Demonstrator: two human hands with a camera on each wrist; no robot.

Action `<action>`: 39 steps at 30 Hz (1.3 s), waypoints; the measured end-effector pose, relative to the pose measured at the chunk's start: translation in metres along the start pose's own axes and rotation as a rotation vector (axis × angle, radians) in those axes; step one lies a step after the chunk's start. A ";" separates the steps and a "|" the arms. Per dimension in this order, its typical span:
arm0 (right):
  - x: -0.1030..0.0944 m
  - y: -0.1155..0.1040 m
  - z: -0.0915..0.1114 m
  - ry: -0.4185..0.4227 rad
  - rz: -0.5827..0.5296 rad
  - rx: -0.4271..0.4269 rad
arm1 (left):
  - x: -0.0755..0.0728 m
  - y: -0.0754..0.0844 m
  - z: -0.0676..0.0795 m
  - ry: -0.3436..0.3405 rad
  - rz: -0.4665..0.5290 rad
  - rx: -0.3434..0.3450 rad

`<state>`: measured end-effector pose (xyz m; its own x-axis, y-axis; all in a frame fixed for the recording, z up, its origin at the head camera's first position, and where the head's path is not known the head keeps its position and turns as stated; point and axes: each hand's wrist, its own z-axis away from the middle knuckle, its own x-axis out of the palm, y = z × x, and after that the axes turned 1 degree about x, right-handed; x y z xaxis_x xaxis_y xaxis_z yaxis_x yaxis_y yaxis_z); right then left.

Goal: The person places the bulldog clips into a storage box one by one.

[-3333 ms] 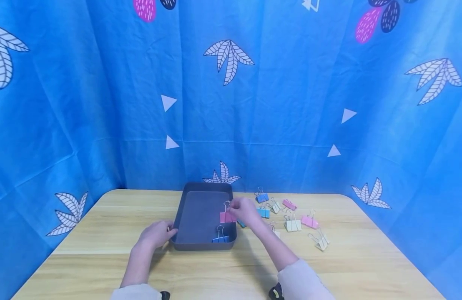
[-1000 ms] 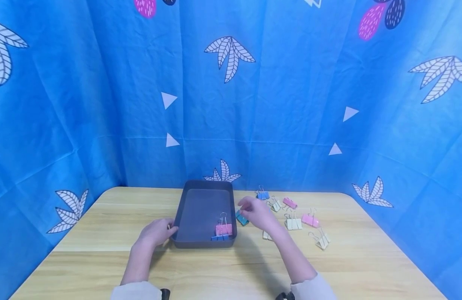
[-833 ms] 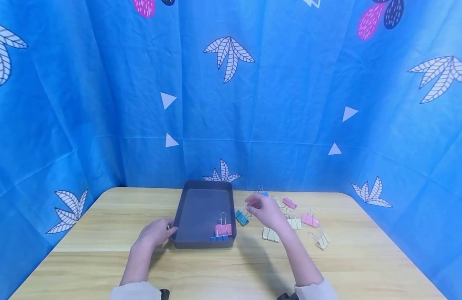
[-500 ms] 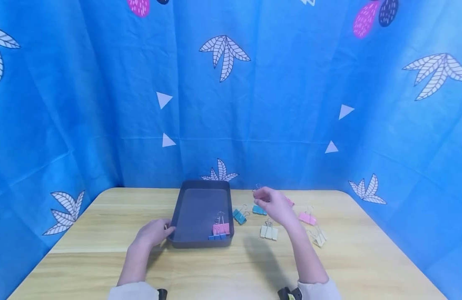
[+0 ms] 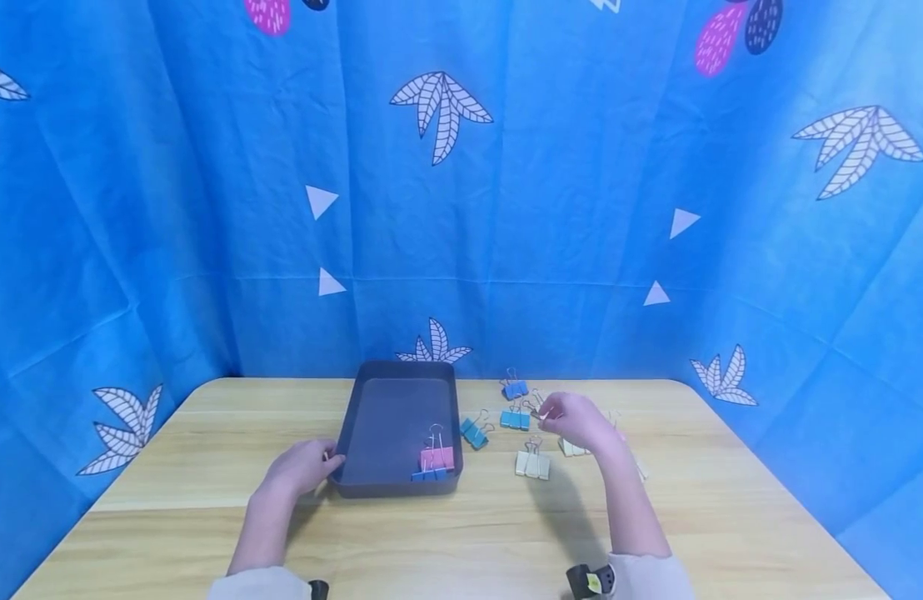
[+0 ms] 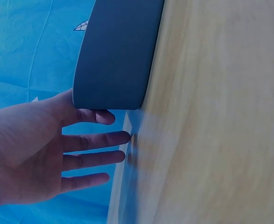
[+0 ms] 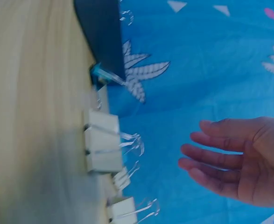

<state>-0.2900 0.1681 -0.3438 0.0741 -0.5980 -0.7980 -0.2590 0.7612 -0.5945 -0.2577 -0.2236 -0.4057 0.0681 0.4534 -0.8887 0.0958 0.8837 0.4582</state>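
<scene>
My left hand (image 5: 300,468) holds the near-left edge of a dark grey tray (image 5: 397,490), the thumb over its rim; in the left wrist view the other fingers are mostly straight. Inside the tray's near-right corner, a pink binder clip (image 5: 437,458) sits against a blue binder clip (image 5: 429,476). Over the loose clips hovers my right hand (image 5: 579,421), fingers relaxed and holding nothing in the right wrist view. Nearest below it are a cream binder clip (image 5: 572,448) and a small pale clip (image 5: 538,408), partly hidden by the fingers.
Between tray and right hand lie a teal clip (image 5: 475,433), a light blue clip (image 5: 516,420), a blue clip (image 5: 515,389) and a cream clip (image 5: 532,465). Other clips are partly behind the right forearm. A blue curtain (image 5: 566,208) hangs behind the wooden table (image 5: 431,550).
The pink binder clip, earlier held over the tray by my right hand, now lies inside it. That hand has since moved right over the loose clips. My left hand stays at the tray.
</scene>
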 end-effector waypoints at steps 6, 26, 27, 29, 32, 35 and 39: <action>0.007 0.015 -0.004 -0.034 0.035 0.044 | 0.001 -0.001 0.000 -0.002 -0.007 -0.002; 0.029 0.031 -0.010 -0.127 0.009 0.098 | 0.000 -0.002 -0.001 -0.001 0.001 0.007; 0.030 0.032 -0.011 -0.135 0.018 0.105 | 0.000 -0.001 -0.001 -0.003 0.001 0.006; 0.032 0.034 -0.011 -0.153 0.032 0.113 | 0.000 -0.001 -0.001 -0.005 0.001 0.004; 0.034 0.037 -0.012 -0.180 0.038 0.121 | 0.001 -0.002 -0.001 -0.009 0.004 -0.001; 0.035 0.039 -0.012 -0.196 0.037 0.132 | 0.000 -0.001 0.000 -0.007 0.003 -0.003; 0.036 0.041 -0.012 -0.199 0.043 0.133 | 0.000 -0.001 0.000 -0.006 0.005 -0.004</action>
<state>-0.3098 0.1746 -0.3958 0.2575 -0.5128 -0.8190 -0.1378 0.8194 -0.5564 -0.2575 -0.2244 -0.4057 0.0743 0.4574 -0.8861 0.0912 0.8817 0.4628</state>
